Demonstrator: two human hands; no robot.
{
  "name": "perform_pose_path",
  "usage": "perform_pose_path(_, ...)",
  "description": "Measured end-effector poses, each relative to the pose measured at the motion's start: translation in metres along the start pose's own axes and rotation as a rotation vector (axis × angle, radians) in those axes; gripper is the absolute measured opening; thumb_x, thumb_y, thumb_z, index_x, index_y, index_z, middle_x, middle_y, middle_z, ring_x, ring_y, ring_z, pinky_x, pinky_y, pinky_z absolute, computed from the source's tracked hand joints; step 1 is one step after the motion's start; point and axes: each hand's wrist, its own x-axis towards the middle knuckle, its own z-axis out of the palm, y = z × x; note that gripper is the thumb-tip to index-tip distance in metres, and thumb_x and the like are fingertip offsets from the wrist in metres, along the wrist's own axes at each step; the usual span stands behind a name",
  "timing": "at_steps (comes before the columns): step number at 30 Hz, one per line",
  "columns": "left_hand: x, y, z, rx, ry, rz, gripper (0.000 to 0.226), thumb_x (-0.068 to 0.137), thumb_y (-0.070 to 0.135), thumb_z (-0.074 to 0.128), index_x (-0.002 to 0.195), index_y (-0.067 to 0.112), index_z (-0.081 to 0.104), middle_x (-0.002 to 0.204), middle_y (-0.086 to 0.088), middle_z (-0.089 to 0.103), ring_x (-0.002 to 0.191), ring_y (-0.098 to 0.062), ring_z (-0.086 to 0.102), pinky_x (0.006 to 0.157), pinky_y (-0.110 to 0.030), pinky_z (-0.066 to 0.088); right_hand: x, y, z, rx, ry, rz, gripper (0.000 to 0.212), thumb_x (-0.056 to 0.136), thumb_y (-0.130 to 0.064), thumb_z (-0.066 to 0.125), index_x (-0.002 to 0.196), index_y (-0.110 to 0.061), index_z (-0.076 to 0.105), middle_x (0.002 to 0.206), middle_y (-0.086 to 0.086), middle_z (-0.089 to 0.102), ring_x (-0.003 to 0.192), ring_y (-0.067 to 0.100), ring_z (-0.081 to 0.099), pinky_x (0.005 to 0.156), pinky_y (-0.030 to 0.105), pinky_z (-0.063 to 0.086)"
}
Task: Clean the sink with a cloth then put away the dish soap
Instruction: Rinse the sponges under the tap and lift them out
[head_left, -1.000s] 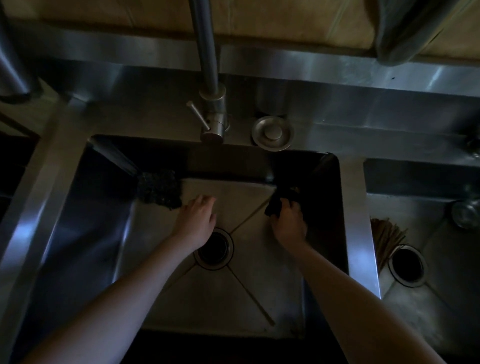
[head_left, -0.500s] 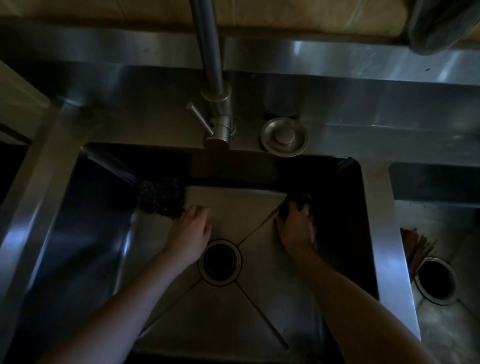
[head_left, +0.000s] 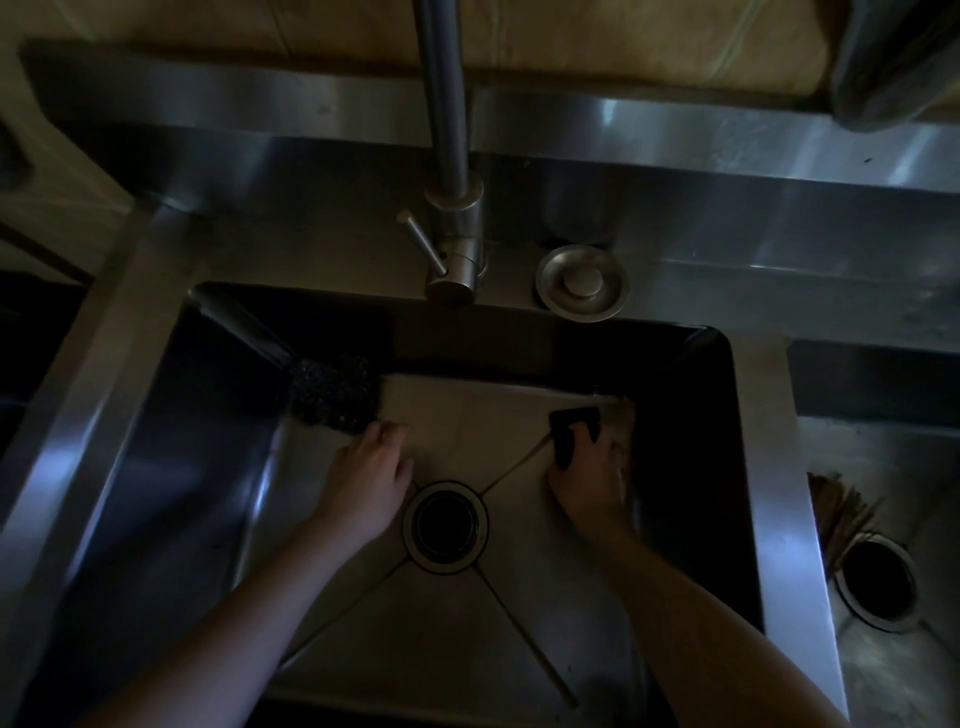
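Observation:
Both my hands are down in the steel sink (head_left: 156, 415). My right hand (head_left: 589, 478) holds a small dark cloth (head_left: 569, 434) against the sink floor near the back right corner, fingers curled over it. My left hand (head_left: 371, 475) rests flat on the floor left of the drain (head_left: 445, 527), fingers straight, just in front of a dark speckled scrubber (head_left: 332, 395). No dish soap bottle shows in this dim view.
A tall faucet (head_left: 449, 208) with a side lever rises behind the basin, a round metal cap (head_left: 582, 283) beside it. A second basin on the right has its own drain (head_left: 878, 584) and brownish bristles (head_left: 836, 519). A dark object (head_left: 893, 57) hangs at top right.
My right hand has shifted the cloth a little along the back right corner of the floor. My left hand stays flat by the drain. The camera has moved closer.

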Motion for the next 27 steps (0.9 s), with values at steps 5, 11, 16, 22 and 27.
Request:
perform_pose_path(5,-0.010,-0.009,-0.002,-0.016,-0.002,-0.038,0.037,0.093,0.023,0.050,0.128,0.013,0.048,0.125,-0.010,0.050,0.109,-0.031,0.052,0.091,-0.042,0.041,-0.006,0.001,0.006,-0.020,-0.026,0.003,0.056,0.087,-0.024,0.057,0.138,-0.019,0.035,0.143,0.019,0.030,0.124,0.041,0.036,0.099,0.048,0.040)
perform_pose_path(11,-0.018,-0.019,-0.004,-0.063,0.010,-0.055,0.038,0.091,0.019,0.053,0.128,0.012,0.049,0.126,-0.012,0.051,0.111,-0.032,0.052,0.094,-0.044,0.042,-0.005,0.000,0.001,0.033,-0.025,0.009,0.062,0.077,-0.019,0.061,0.135,-0.019,0.040,0.134,0.018,0.037,0.121,0.040,0.036,0.100,0.045,0.035)
perform_pose_path(16,-0.024,-0.021,-0.009,-0.071,0.027,-0.064,0.040,0.090,0.018,0.054,0.129,0.014,0.048,0.126,-0.011,0.051,0.112,-0.031,0.051,0.094,-0.043,0.042,-0.011,-0.010,0.003,0.092,-0.075,-0.001,0.067,0.070,-0.016,0.067,0.132,-0.019,0.043,0.133,0.016,0.038,0.120,0.038,0.040,0.102,0.045,0.038)
perform_pose_path(22,-0.035,-0.023,-0.021,-0.104,0.039,-0.079,0.037,0.092,0.019,0.051,0.129,0.014,0.047,0.126,-0.010,0.048,0.114,-0.030,0.050,0.096,-0.043,0.041,-0.025,-0.024,0.003,0.090,-0.126,-0.045,0.074,0.068,-0.017,0.071,0.136,-0.016,0.041,0.131,0.016,0.044,0.118,0.035,0.046,0.102,0.042,0.041)
perform_pose_path(27,-0.038,-0.028,-0.027,-0.065,0.044,-0.085,0.038,0.093,0.020,0.049,0.130,0.014,0.045,0.129,-0.008,0.048,0.116,-0.028,0.049,0.096,-0.041,0.041,-0.034,-0.037,0.005,0.106,-0.131,-0.115,0.067,0.070,-0.016,0.068,0.133,-0.013,0.043,0.128,0.018,0.048,0.118,0.035,0.044,0.102,0.039,0.040)
